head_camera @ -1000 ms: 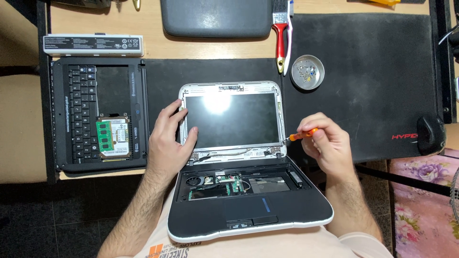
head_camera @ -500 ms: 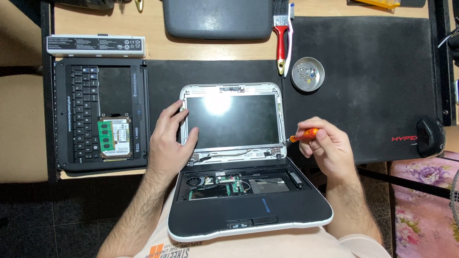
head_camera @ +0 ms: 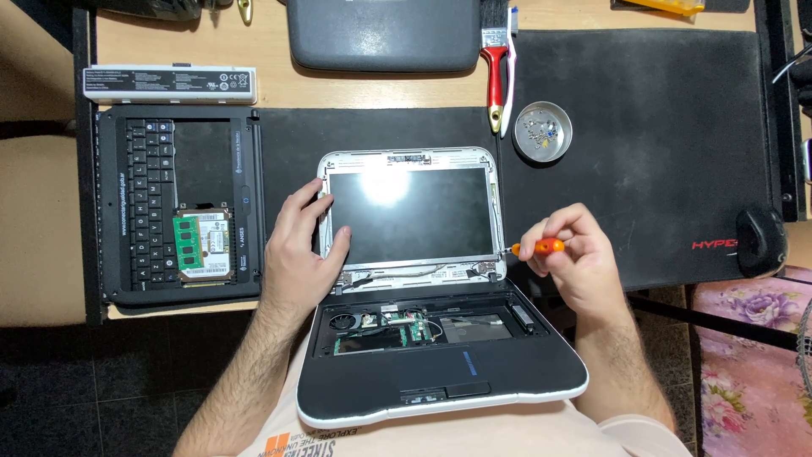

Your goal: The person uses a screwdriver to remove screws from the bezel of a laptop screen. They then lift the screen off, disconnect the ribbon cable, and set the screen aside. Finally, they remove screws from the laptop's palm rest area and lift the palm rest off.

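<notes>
Head view, looking down on the work. My left hand [head_camera: 296, 254] lies flat with fingers spread against the left edge of the small laptop [head_camera: 423, 288], thumb on the lower left corner of its screen [head_camera: 408, 213]; it grips nothing. My right hand [head_camera: 579, 262] is closed around the orange-handled screwdriver [head_camera: 541, 247], just right of the laptop's right hinge, with the tip pointing toward that hinge. The laptop rests open across my lap and the desk edge, its keyboard area stripped so that the fan and circuit board show below the screen.

Left of the laptop lies a removed black keyboard panel [head_camera: 173, 203] with a green memory module [head_camera: 190, 245] and a drive lying on it; above that panel sits a long white battery pack [head_camera: 169, 85]. Up and right of the laptop stands a round metal dish [head_camera: 542, 132] holding screws, with a red-handled brush [head_camera: 496, 68] beside it.

Compared with half a second earlier, my right hand has shifted slightly, the screwdriver handle now a little nearer the hinge; my left hand is unchanged.
</notes>
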